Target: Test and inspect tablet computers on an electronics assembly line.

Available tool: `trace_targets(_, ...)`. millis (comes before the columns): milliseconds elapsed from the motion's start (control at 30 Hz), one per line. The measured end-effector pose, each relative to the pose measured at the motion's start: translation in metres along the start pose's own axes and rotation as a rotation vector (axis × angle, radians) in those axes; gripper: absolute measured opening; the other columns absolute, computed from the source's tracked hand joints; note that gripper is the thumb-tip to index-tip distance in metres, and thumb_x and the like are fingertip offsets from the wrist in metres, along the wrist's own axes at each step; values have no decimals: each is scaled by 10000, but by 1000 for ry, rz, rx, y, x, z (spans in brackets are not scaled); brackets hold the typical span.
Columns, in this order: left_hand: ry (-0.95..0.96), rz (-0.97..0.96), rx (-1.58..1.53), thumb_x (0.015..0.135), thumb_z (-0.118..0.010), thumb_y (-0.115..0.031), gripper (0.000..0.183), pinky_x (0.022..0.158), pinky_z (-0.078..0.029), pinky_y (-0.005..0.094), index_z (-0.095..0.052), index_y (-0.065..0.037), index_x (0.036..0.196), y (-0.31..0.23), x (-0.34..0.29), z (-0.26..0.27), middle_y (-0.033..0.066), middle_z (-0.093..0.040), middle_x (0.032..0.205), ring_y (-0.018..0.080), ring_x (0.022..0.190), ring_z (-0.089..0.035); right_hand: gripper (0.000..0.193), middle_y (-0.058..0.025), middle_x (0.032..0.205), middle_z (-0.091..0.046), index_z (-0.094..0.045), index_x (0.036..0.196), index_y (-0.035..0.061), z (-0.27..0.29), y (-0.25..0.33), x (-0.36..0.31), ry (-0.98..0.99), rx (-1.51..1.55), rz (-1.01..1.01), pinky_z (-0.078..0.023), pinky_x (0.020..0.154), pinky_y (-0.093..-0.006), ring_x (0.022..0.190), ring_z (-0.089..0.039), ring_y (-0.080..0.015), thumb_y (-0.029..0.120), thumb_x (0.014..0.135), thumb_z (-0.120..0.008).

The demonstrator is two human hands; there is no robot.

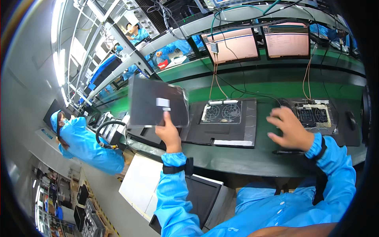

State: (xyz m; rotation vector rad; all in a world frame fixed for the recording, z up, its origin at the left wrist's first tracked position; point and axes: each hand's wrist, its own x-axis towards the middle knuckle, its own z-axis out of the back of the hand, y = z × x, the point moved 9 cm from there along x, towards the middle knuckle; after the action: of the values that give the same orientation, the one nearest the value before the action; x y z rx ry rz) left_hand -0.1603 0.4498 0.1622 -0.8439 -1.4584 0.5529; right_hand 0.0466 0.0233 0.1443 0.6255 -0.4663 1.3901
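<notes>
My left hand [169, 134] grips the lower edge of a dark flat panel [145, 104], its thumb lying on the face beneath a white label. The panel is raised and tilted above the left part of the bench, and clear film shows along its right edge. Beside it lies a black fixture board [242, 130] with two round target patterns under cables. My right hand [290, 128] hovers over the bench to the right of that board, fingers apart and nothing in them. Just below this hand is a black pen-like object [288, 152].
A second patterned fixture [314, 115] and a black mouse [350, 120] lie at the right. Two monitors [231, 45] stand behind, with cables hanging down. White boxes [140, 181] and a black tray [199, 193] sit below the bench edge. A person in blue [89, 138] works at the left.
</notes>
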Motion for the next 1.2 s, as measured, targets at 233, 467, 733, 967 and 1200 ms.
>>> trace_targets(233, -194, 707, -718, 1134, -472, -145, 372, 1169, -556, 537, -577, 41, 1438, 132, 53, -13, 168, -687, 1405, 358, 1309, -677, 436, -175, 1228, -685, -752, 1167, 46, 2, 41, -94, 180, 166, -67, -559, 995, -517, 1154, -677, -408, 221, 799, -908)
trace_targets(467, -146, 216, -19, 1063, -663, -207, 348, 902, -588, 501, -702, 129, 1142, 217, 110, -20, 235, -773, 1087, 379, 980, -755, 351, -131, 1132, -725, -771, 1127, 54, 23, 47, -164, 230, 103, -340, -577, 915, -486, 1070, -711, -361, 219, 838, -880)
trace_targets(733, 139, 85, 485, 964, -833, -321, 514, 932, -585, 476, -710, 108, 1221, 157, 75, -43, 319, -730, 1160, 440, 1068, -733, 332, -110, 1059, -753, -790, 1115, 58, 30, 51, -190, 226, 55, -431, -581, 874, -462, 979, -727, -335, 225, 842, -876)
trace_targets(967, 211, 395, 20, 1087, -635, -309, 498, 1026, -598, 487, -653, 59, 1421, 128, 60, -25, 227, -720, 1414, 366, 1231, -739, 294, -89, 1034, -770, -803, 1096, 66, 24, 57, -187, 248, 79, -371, -587, 852, -444, 962, -732, -314, 241, 869, -868)
trace_targets(1200, 611, 0, 1300, 959, -764, -518, 636, 1049, -561, 523, -754, -6, 1335, 155, 45, -3, 250, -772, 1278, 441, 1234, -720, 280, -81, 1024, -765, -807, 1088, 64, 9, 62, -173, 242, 103, -263, -585, 840, -433, 948, -727, -301, 228, 869, -864)
